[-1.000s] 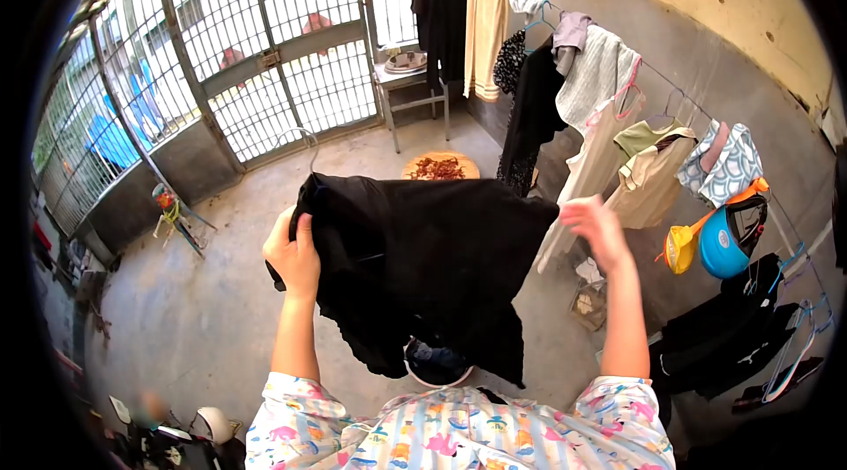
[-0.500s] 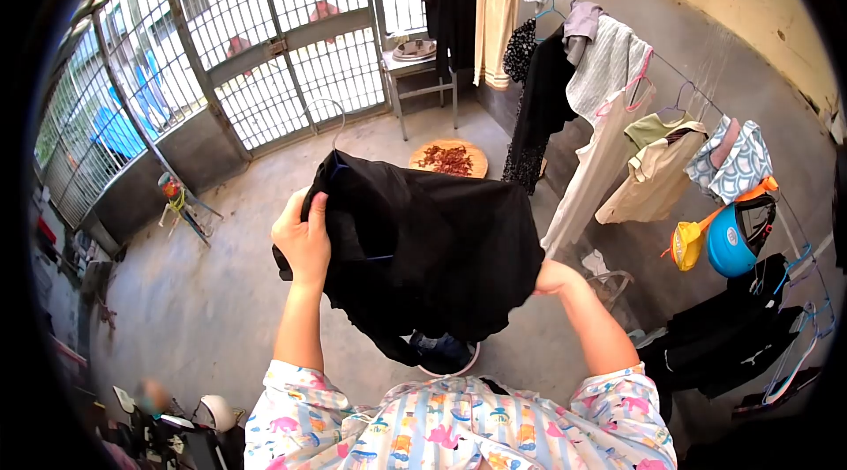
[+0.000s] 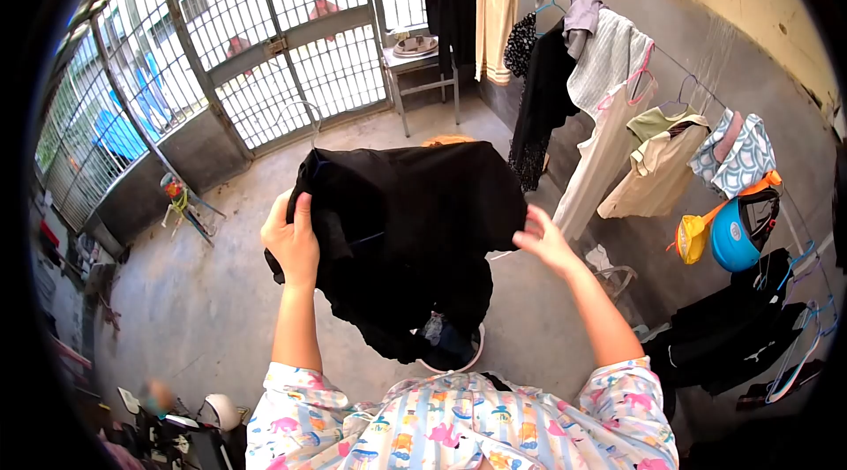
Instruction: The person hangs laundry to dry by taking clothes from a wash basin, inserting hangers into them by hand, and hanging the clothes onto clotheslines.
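Note:
A black garment (image 3: 423,196) is spread in front of me at chest height; its exact kind does not show. My left hand (image 3: 293,245) grips its left end, thumb on the near side. From that end rises the hook of a hanger (image 3: 316,127), with bits of blue showing inside the dark opening. At the other side, the bent fingers of my right hand (image 3: 545,239) are at the cloth's edge, where they appear to pinch it. Below the garment, a pale-rimmed bucket (image 3: 481,348) holds dark clothes (image 3: 448,345), partly covered by the hanging cloth.
Along the right wall runs a line with hung clothes, among them beige trousers (image 3: 604,148), and a blue helmet (image 3: 735,236). Black clothes (image 3: 723,329) hang lower right. A small table (image 3: 410,62) stands by the barred gate (image 3: 278,46). A round tray (image 3: 448,141) peeks out behind the garment.
The garment has shifted slightly left, and its right side has risen and drawn inward. My right hand has moved up with more fingers showing. The garment now covers most of the round tray.

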A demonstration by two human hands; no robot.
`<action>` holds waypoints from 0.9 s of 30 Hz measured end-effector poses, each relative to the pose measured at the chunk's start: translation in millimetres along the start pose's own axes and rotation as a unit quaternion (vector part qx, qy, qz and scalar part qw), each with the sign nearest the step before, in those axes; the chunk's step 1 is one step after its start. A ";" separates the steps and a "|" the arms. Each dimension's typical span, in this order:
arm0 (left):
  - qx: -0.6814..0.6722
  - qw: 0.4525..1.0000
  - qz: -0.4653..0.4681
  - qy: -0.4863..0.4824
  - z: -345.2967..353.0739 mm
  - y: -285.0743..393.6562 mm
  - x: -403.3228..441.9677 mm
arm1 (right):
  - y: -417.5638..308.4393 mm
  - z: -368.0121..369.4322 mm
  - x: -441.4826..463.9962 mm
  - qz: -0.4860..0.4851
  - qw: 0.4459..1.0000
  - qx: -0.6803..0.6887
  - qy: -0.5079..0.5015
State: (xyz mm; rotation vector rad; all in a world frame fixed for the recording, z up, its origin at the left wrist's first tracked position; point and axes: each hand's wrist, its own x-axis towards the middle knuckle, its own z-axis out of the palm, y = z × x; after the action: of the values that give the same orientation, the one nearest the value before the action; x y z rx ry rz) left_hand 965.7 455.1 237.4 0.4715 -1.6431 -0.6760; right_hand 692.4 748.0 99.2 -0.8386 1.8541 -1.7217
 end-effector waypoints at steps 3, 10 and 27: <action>-0.005 1.000 0.017 -0.007 2.9 8.1 -0.1 | -15.4 2.3 4.4 0.009 0.968 0.236 -0.080; 0.048 0.997 0.051 -0.023 -2.3 4.4 11.4 | -52.8 -42.5 -2.2 -0.094 0.959 -0.203 0.173; 0.006 0.999 0.018 -0.042 33.7 53.0 -9.1 | -169.1 120.0 -46.8 -0.402 0.852 -0.249 0.226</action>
State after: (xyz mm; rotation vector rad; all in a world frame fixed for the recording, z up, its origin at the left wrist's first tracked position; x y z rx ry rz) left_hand 937.8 506.2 262.6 0.4267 -1.7323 -0.6678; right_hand 829.4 692.4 252.0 -1.7352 2.5608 -2.0488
